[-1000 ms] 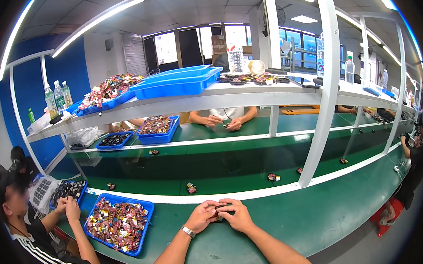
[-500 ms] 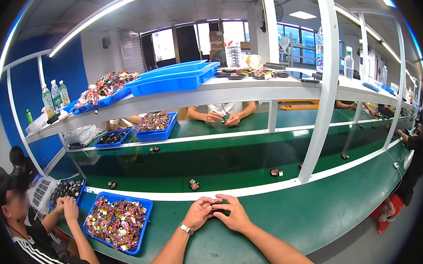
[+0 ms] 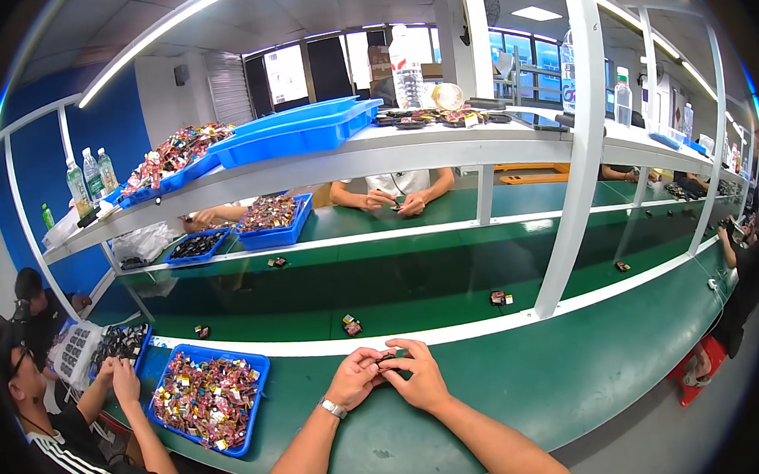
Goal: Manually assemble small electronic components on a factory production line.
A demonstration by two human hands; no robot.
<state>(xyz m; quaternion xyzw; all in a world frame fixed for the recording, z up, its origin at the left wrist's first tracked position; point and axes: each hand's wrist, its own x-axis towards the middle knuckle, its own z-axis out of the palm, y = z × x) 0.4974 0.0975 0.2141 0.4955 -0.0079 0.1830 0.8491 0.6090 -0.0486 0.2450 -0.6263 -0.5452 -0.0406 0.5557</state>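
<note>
A small dark part (image 3: 388,358) is being pinched between the curled fingers of the left hand (image 3: 354,381) and the right hand (image 3: 416,383), over the green worktop (image 3: 507,376) near its far edge; exact fingertip contacts are partly hidden. Toward the left end, a blue tray (image 3: 262,387) is being filled out by loose small pieces (image 3: 206,402). Ideally, the part is being steadied by one hand while light, even pressure is being applied by the other.
</note>
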